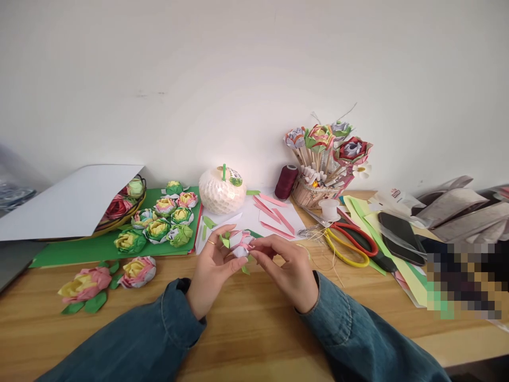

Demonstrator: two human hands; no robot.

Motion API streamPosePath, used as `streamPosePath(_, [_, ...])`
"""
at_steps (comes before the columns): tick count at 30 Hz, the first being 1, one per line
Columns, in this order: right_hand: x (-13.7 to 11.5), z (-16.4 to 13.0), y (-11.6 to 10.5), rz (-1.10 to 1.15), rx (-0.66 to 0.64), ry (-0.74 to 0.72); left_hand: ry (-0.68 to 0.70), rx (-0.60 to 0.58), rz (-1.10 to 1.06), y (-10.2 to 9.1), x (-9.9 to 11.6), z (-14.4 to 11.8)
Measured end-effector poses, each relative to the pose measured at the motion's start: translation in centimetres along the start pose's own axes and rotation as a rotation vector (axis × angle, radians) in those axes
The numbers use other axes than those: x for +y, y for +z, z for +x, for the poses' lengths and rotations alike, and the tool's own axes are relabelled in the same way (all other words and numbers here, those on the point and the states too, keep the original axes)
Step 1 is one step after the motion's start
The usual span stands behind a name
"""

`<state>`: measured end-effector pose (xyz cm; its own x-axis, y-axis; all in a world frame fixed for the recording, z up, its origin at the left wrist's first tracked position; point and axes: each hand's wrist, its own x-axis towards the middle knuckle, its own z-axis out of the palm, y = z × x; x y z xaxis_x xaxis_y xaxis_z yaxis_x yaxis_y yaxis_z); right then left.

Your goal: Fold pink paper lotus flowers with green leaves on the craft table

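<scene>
Two hands closed on one half-folded paper flower

Both of our hands meet above the near middle of the wooden table (246, 329), forearms in blue denim sleeves (159, 334) angling in from the near left and near right. Our left hand (212, 265) is turned palm up and inward, its fingers curled round the left side of the paper flower (240, 243), a ring on one finger. Our right hand (288, 268) lies palm down with the wrist bent, thumb and forefinger pinched on a pink strip at the flower's right edge. So both grips are closed on the same small white, pink and green piece, held just above the tabletop.

Far of the hands lie loose pink strips (274, 212) on white paper, and a white netted ball (221, 192) with a small label; we cannot read its print. To the far left, finished flowers (161, 220) sit on a green sheet (95, 249), with two more flowers (107, 278) near the left sleeve. Right of the hands we see red-handled scissors (352, 234), yellow-handled scissors (345, 254), a dark red thread spool (286, 182) and a basket of flowers on sticks (322, 164). A plastic packet (393, 197) at far right bears a red mark too small to read
</scene>
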<state>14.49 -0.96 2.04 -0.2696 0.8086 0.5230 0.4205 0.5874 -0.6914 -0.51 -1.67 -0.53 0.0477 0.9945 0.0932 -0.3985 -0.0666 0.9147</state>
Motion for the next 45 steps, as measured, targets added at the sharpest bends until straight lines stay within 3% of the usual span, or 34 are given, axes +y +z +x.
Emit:
streamPosePath(10, [-0.2,-0.8,0.2,-0.319,0.068,-0.359,-0.063,0.006,-0.104,0.2,0.3,-0.3])
streamPosePath(13, [-0.3,-0.8,0.0,-0.257,0.029,-0.436,-0.084,0.038,-0.119,0.3,0.5,-0.2])
streamPosePath(19, [-0.3,-0.4,-0.2,-0.073,0.083,-0.173,-0.150,0.029,-0.227,0.3,0.7,-0.4])
streamPosePath(24, [-0.1,0.0,0.1,0.069,-0.006,-0.089,-0.217,-0.011,-0.310,0.1,0.6,-0.4])
streamPosePath(28, [0.1,0.3,0.2,0.200,-0.071,0.107,-0.268,-0.044,-0.314,-0.2,0.4,-0.5])
streamPosePath(32, [0.2,0.4,0.1,0.187,-0.146,0.197,-0.286,-0.013,-0.275,-0.2,0.3,-0.4])
streamPosePath(38, [0.1,0.4,-0.2,0.204,-0.166,0.244,-0.230,0.020,-0.179,0.1,0.7,-0.4])
streamPosePath(45, [0.3,0.5,-0.1,0.537,-0.139,0.443,-0.059,-0.175,-0.024,-0.3,0.2,-0.5])
